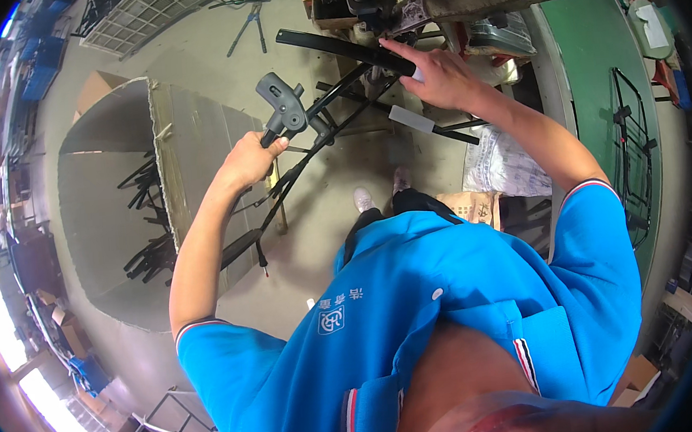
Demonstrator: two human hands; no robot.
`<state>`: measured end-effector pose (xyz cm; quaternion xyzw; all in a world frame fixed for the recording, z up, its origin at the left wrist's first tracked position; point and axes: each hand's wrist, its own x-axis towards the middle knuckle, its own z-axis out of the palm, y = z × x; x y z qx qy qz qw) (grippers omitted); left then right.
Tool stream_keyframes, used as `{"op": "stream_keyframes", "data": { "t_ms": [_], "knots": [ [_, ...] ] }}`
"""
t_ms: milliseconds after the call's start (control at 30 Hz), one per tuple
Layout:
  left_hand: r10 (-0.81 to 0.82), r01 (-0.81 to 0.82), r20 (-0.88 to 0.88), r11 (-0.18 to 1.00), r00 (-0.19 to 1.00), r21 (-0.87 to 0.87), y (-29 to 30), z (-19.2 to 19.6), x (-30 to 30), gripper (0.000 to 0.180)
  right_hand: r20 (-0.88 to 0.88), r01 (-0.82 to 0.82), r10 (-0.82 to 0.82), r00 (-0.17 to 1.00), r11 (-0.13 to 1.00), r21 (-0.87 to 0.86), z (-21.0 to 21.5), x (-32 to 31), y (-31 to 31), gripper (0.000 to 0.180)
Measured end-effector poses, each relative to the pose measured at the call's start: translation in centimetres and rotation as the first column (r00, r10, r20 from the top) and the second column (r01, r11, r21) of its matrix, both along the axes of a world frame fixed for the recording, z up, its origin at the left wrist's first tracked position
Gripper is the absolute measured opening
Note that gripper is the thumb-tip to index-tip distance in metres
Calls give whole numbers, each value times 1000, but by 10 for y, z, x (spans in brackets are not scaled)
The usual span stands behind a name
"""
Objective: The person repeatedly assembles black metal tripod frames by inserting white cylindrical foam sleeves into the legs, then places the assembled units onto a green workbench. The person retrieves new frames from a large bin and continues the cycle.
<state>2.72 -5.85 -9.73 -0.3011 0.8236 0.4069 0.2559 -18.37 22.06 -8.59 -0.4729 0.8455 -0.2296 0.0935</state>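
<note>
A black tubular frame (339, 90) with crossing bars stretches between my hands, below a machine (374, 4). My left hand (251, 160) is closed around its left part, right beside a grey plastic joint (296, 121). My right hand (442, 77) grips the right end of a thick black tube (324, 45) at the top of the frame. Its index finger lies stretched along the tube, pointing at the machine. Below that hand, another thin bar carries a pale grey sleeve (411, 118). The machine's working part behind my right fingertips is partly hidden.
At the left stands a large grey bin (159, 149) with several black parts inside. A green tabletop (592, 42) on the right carries another black frame (625, 125). White plastic sacking (504, 164) lies right of my feet. A white wire crate (140, 21) sits far left.
</note>
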Motion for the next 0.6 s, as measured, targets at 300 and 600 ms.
{"op": "stream_keyframes", "data": {
  "t_ms": [300, 600],
  "knots": [
    [25, -26, 36, 999, 999, 27, 3, 26, -5, 38, 232, -26, 6, 973, 996, 83, 11, -15, 2, 61],
    [3, -7, 40, 995, 999, 102, -5, 25, -12, 36, 510, -42, -34, 859, 990, 136, 3, -38, -7, 57]
  ]
}}
